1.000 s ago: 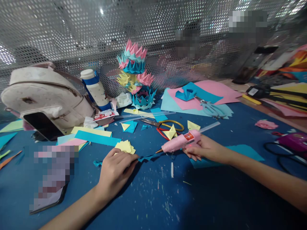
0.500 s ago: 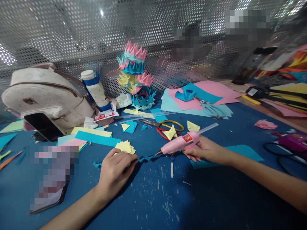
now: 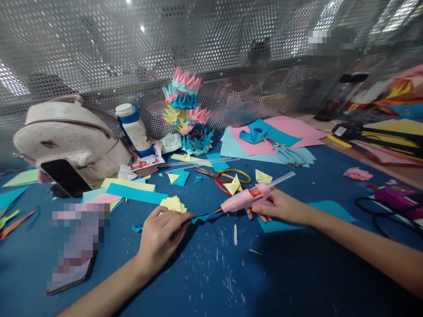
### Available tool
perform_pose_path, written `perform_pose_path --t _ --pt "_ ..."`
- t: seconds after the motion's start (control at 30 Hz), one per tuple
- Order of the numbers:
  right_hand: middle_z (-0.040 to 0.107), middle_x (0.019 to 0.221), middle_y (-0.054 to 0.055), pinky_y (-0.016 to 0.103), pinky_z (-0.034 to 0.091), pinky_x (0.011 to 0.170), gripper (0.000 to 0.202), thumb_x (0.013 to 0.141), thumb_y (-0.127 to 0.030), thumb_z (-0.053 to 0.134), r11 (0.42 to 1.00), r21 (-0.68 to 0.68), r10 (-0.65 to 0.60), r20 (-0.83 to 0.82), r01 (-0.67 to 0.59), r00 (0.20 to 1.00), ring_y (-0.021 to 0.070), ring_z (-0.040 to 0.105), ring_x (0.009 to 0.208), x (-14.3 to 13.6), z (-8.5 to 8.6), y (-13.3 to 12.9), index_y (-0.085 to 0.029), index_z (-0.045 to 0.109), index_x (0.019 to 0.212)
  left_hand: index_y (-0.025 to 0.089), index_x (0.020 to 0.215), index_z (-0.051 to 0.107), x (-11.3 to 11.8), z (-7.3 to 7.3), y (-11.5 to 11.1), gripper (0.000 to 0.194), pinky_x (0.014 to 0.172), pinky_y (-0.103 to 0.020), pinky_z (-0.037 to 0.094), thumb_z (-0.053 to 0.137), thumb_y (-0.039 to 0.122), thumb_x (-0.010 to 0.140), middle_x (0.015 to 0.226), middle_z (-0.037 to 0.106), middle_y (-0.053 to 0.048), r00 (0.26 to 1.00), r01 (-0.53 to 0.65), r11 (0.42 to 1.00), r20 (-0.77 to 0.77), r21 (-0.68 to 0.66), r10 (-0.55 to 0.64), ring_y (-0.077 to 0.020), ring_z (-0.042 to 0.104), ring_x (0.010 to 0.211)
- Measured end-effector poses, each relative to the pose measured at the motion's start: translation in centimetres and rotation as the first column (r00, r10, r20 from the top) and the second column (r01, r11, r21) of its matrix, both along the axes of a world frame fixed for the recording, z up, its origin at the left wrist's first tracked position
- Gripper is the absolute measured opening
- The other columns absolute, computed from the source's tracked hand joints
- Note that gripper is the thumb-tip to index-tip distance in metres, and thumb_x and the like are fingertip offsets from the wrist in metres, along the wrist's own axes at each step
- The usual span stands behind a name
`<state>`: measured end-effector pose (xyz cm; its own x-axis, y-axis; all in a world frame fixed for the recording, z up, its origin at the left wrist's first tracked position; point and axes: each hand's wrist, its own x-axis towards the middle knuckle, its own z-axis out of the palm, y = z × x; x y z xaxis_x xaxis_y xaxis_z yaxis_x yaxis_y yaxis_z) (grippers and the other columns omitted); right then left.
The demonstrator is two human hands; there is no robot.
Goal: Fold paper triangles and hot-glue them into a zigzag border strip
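My right hand [image 3: 276, 206] is wrapped round the handle of a pink glue gun [image 3: 243, 198], with a clear glue stick [image 3: 284, 177] out of its back end. The gun's nozzle points left and meets the end of a folded blue paper strip [image 3: 202, 217]. Pinched in the fingers of my left hand [image 3: 165, 231] is that strip's other end, partly hidden by the fingers. Just behind this hand lies a pile of yellow paper squares [image 3: 174, 203]. A folded yellow paper piece [image 3: 234, 185] rests behind the gun, against red-and-yellow-handled scissors [image 3: 243, 175].
Stacked folded-paper flowers [image 3: 185, 97] stand at the back, beside a white bottle [image 3: 134, 127] and a backpack [image 3: 71, 136]. One phone [image 3: 66, 176] leans on the backpack; another phone [image 3: 77, 259] lies at left. Pliers [image 3: 286, 152] rest on coloured sheets [image 3: 306, 136].
The view has shifted slightly, so the things at the back sit a little lower. Both hands keep their hold, and the nozzle stays at the blue strip's end.
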<state>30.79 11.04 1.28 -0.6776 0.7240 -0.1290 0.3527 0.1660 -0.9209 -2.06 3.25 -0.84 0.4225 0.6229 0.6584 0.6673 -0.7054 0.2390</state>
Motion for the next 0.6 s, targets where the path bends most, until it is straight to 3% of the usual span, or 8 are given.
perform_pose_path --t 0.1,0.2,0.3,0.37,0.5,0.6 --pt "0.067 0.073 0.007 0.018 0.042 0.044 0.050 0.088 -0.060 0.059 1.000 0.005 0.008 -0.060 -0.007 0.998 0.0064 0.050 0.049 -0.2 -0.1 0.1 -0.011 0.065 0.083 0.020 0.107 0.064 0.1 -0.1 -0.1 0.017 0.072 -0.029 0.047 0.055 0.010 0.097 0.085 0.074 -0.001 1.000 0.018 1.000 -0.002 0.004 -0.018 -0.0142 0.067 0.070" --pt "0.062 0.064 0.005 0.019 0.036 0.040 0.056 0.085 -0.066 0.059 0.991 0.051 -0.122 -0.051 0.125 0.991 0.0072 0.047 0.047 -0.2 0.1 0.4 -0.011 0.067 0.084 0.019 0.113 0.061 0.2 -0.3 -0.3 0.022 0.075 -0.029 0.051 0.048 0.008 0.098 0.095 0.075 -0.005 0.999 0.029 1.000 -0.024 -0.013 -0.029 -0.0158 0.069 0.081" --pt "0.060 0.065 0.005 0.021 0.033 0.039 0.058 0.075 -0.069 0.066 0.913 0.129 -0.385 -0.038 0.387 0.922 0.0078 0.044 0.046 0.3 1.0 1.0 -0.011 0.067 0.082 0.018 0.119 0.058 0.3 -0.4 -0.6 0.029 0.080 -0.030 0.053 0.041 0.007 0.099 0.101 0.073 -0.007 0.998 0.027 0.999 -0.061 -0.028 -0.028 -0.0175 0.069 0.091" --pt "0.063 0.072 0.007 0.022 0.035 0.041 0.055 0.072 -0.065 0.070 0.851 0.171 -0.494 -0.062 0.497 0.867 0.0091 0.045 0.051 1.2 2.1 1.3 -0.012 0.068 0.085 0.017 0.121 0.056 0.4 -0.2 -0.7 0.032 0.080 -0.031 0.053 0.037 0.006 0.098 0.102 0.072 -0.008 0.996 0.018 0.999 -0.091 -0.044 -0.022 -0.0189 0.067 0.092" --pt "0.069 0.097 0.015 0.023 0.043 0.049 0.047 0.074 -0.054 0.070 0.779 0.238 -0.598 0.001 0.581 0.802 0.0147 0.054 0.068 4.5 4.0 1.7 -0.013 0.070 0.097 0.015 0.125 0.054 0.5 0.3 -0.9 0.037 0.072 -0.032 0.054 0.034 0.006 0.096 0.099 0.068 -0.011 0.990 -0.010 0.998 -0.141 -0.070 0.000 -0.0213 0.065 0.086" --pt "0.071 0.101 0.018 0.025 0.043 0.049 0.040 0.079 -0.047 0.066 0.724 0.299 -0.677 0.140 0.621 0.723 0.0167 0.056 0.071 7.8 4.1 1.8 -0.014 0.073 0.100 0.014 0.127 0.052 0.7 0.7 -1.0 0.034 0.073 -0.034 0.053 0.039 0.012 0.096 0.100 0.067 -0.012 0.988 -0.019 0.997 -0.157 -0.077 0.007 -0.0229 0.065 0.086"
